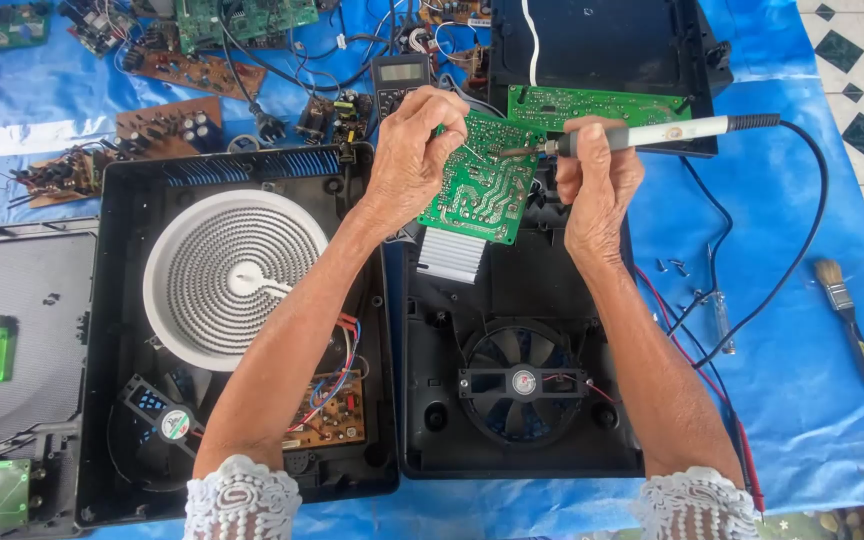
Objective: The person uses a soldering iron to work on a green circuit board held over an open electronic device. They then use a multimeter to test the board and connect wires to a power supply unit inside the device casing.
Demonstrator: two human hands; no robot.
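Holding a green circuit board [484,178] tilted, left hand [414,150] grips its edge; right hand [597,185] clasps a soldering iron [642,135] touching it above an open black casing [518,300].

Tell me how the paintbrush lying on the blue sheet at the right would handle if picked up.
The paintbrush looks light: a thin dark handle and a small bristle tuft. The handle is probably stiff, the pale bristles soft and floppy. Lying flat on the blue sheet, it seems unlikely to roll far.
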